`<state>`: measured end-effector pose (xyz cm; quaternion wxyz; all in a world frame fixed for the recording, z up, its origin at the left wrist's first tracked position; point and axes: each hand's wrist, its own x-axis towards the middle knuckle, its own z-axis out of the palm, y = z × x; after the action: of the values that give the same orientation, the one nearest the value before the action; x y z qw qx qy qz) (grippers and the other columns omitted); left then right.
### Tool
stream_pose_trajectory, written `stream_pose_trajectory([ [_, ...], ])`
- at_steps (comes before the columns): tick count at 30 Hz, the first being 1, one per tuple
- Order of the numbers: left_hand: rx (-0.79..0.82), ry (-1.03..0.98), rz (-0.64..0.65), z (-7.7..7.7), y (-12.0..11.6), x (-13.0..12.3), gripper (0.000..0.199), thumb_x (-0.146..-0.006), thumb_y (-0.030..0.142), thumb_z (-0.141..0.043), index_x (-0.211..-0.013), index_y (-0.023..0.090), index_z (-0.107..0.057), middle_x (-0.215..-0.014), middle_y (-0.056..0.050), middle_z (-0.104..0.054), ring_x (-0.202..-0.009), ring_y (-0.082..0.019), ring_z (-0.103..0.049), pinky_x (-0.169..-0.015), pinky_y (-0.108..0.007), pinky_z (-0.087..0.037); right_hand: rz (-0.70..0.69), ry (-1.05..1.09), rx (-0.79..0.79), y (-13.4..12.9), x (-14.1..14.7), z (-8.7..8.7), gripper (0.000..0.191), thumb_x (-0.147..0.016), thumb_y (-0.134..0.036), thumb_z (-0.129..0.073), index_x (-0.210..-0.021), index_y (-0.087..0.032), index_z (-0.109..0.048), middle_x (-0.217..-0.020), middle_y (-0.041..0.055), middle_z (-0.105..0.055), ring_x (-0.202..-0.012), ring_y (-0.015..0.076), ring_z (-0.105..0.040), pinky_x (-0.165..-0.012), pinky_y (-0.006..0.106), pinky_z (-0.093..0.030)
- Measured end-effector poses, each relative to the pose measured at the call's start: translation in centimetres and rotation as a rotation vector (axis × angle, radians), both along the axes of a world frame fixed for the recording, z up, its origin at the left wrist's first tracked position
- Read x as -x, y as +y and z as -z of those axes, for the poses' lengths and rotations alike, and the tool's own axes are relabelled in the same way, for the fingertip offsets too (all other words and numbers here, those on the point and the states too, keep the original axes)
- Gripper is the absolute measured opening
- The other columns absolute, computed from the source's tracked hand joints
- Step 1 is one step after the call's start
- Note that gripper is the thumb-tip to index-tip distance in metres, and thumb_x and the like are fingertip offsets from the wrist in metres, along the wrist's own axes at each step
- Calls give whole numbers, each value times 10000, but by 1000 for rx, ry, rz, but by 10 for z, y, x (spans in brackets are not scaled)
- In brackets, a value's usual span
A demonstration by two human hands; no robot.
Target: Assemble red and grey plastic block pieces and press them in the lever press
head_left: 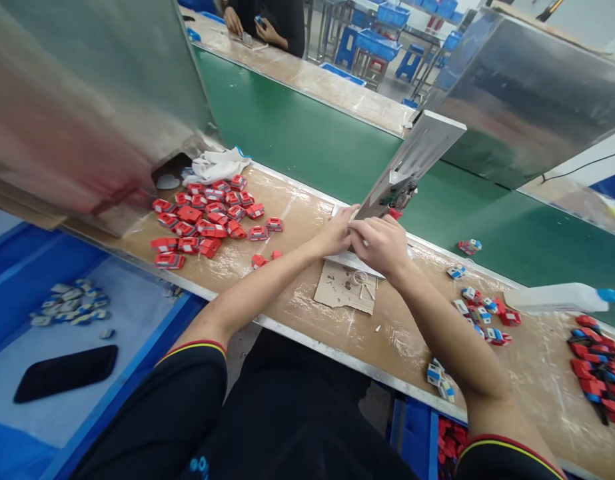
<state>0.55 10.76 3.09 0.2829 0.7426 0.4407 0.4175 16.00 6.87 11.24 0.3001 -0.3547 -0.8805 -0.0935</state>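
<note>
My left hand is at the base of an upright metal fixture, its fingers bent together around something hidden. Touching it from the right, my right hand is closed too, with its thumb and fingers pinched at the same spot. What they hold is too small and covered to make out. A small red part shows just behind my right hand. Below the hands lies a piece of cardboard with a clear ring and white sticks on it.
Red toy-like parts are heaped at left beside a white cloth. Blue-and-white pieces and a white bottle lie right. Behind runs a green belt; a person's hands work beyond it. A phone rests lower left.
</note>
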Motion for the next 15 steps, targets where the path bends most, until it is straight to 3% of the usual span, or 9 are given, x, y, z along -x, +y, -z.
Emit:
stream_pose_trajectory([
  [1, 7, 21, -18, -6, -10, 23, 552, -881, 160, -673, -1416, 93, -557, -1494, -225, -600, -1377, -329, -568, -1191, -522, -418, -15, 67, -22, -12, -9, -3, 222, -968, -235, -556, -815, -260, -714, -677, 23, -725, -615, 178, -622, -640, 354, -447],
  [3, 32, 117, -32, -15, -35, 75, 449, -916, 230, -657, -1356, 147, -625, -1417, -169, -668, -1338, -305, -613, -1187, -493, -435, 14, 187, -48, -36, -33, -5, 190, -991, -250, -555, -923, -277, -730, -717, 23, -739, -628, 187, -658, -630, 354, -492],
  [5, 69, 245, -52, -20, -62, 124, 397, -922, 309, -660, -1303, 201, -672, -1342, -124, -712, -1255, -295, -663, -1137, -482, -469, 130, 388, -59, -53, -59, 0, 185, -1002, -284, -548, -990, -302, -732, -698, 16, -701, -585, 198, -642, -573, 360, -491],
  [7, 109, 363, -43, -18, -85, 157, 422, -855, 381, -734, -1248, 228, -714, -1320, -118, -721, -1254, -335, -658, -1141, -509, -447, 275, 660, -20, -61, -81, 12, 168, -987, -338, -570, -961, -318, -735, -612, -6, -612, -507, 193, -578, -505, 353, -454],
  [10, 141, 493, -13, -5, -102, 169, 466, -797, 450, -788, -1227, 280, -736, -1358, -99, -713, -1309, -382, -614, -1143, -519, -422, 391, 809, 161, -60, -96, 38, 144, -936, -363, -614, -891, -303, -737, -570, -9, -595, -479, 179, -542, -477, 339, -434],
  [12, 125, 555, -18, 7, -101, 161, 439, -800, 459, -781, -1209, 305, -738, -1306, -88, -735, -1270, -385, -623, -1127, -520, -417, 385, 710, 309, -57, -97, 53, 148, -910, -353, -619, -882, -277, -743, -617, 1, -666, -501, 168, -575, -487, 318, -448],
  [15, 113, 629, 20, 16, -94, 148, 244, -814, 400, -737, -1036, 303, -764, -1044, -85, -763, -1066, -356, -674, -1065, -519, -443, 314, 552, 436, -56, -95, 67, 171, -912, -334, -603, -888, -249, -749, -689, 4, -733, -520, 148, -598, -510, 292, -470],
])
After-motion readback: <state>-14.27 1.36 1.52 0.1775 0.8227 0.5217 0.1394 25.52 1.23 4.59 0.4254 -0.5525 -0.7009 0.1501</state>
